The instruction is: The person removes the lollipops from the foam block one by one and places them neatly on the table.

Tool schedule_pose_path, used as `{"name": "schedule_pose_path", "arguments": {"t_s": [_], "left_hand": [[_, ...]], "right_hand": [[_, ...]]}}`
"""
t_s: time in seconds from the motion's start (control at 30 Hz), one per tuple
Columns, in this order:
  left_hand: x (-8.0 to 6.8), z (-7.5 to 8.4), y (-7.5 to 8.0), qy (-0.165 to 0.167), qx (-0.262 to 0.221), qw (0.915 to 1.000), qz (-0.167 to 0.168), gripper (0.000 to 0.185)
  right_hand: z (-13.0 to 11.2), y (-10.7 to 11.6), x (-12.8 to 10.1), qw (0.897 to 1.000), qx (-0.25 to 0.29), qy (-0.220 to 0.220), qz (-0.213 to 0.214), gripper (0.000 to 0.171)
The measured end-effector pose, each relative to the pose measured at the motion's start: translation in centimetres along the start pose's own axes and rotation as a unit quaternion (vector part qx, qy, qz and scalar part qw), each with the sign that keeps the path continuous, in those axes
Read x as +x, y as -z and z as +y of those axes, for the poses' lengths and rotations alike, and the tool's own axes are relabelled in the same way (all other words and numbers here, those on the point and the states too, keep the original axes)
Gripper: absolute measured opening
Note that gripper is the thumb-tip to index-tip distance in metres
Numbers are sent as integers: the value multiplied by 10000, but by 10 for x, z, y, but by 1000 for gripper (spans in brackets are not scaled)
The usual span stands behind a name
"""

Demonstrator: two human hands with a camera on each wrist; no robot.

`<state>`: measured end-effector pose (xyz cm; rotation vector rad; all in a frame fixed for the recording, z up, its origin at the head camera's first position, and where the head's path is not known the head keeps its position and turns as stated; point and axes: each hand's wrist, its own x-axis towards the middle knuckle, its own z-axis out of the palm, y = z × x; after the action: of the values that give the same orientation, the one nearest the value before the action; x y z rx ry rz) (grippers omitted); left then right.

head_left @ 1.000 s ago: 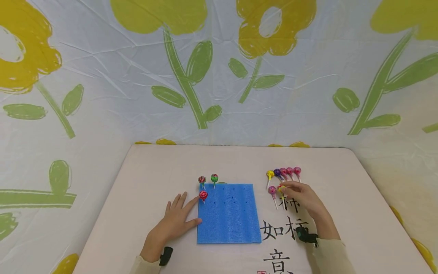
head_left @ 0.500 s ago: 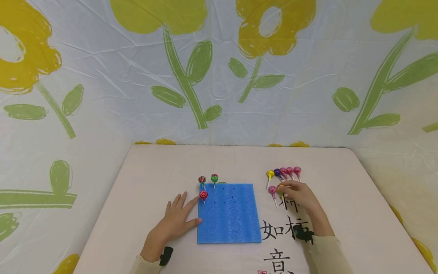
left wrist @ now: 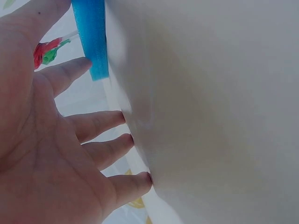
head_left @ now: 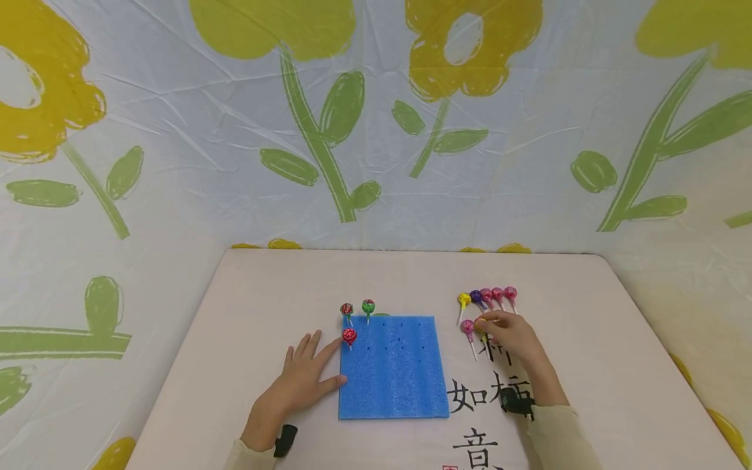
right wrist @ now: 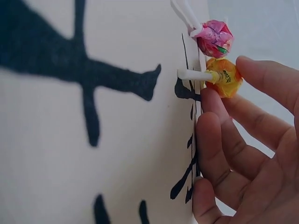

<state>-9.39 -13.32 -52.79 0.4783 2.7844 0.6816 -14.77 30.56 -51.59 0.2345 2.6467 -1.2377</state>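
My right hand (head_left: 518, 338) pinches the head of a yellow-orange wrapped lollipop (right wrist: 225, 78) between thumb and fingers, its white stick pointing away from the palm. A pink lollipop (right wrist: 216, 38) lies right beside it. My left hand (head_left: 304, 378) lies with spread fingers at the left edge of a blue foam board (head_left: 393, 388); in the left wrist view its index fingertip touches the board's side (left wrist: 93, 42), while the other fingertips rest on the table. Two lollipops with red and green wrappers (head_left: 368, 305) and a red one (head_left: 349, 336) stand at the board's upper left corner.
Beyond my right hand lies a row of lollipops: one yellow (head_left: 464, 298), one purple (head_left: 476, 296) and several pink (head_left: 498, 294). Small dark holes (head_left: 402, 324) dot the board's upper part. Black brush characters (head_left: 467, 395) mark the pale tabletop (head_left: 282, 281).
My right hand and forearm have shifted slightly left, and its fingers have closed in on the yellow-orange lollipop's head. My left hand has stayed in place by the board.
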Motion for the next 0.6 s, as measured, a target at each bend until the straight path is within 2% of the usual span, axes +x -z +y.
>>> {"name": "schedule_pose_path", "arguments": {"t_s": [0.37,0.6], "left_hand": [[0,-1,-1,-17,-35,10000,51,76],[0,-1,-1,-46,-68,10000,56,76]], "right_hand": [[-3,1,-3,10000,-79,-21,6,48],[-2,5,-12,9998,-47,171,-36,49]]}}
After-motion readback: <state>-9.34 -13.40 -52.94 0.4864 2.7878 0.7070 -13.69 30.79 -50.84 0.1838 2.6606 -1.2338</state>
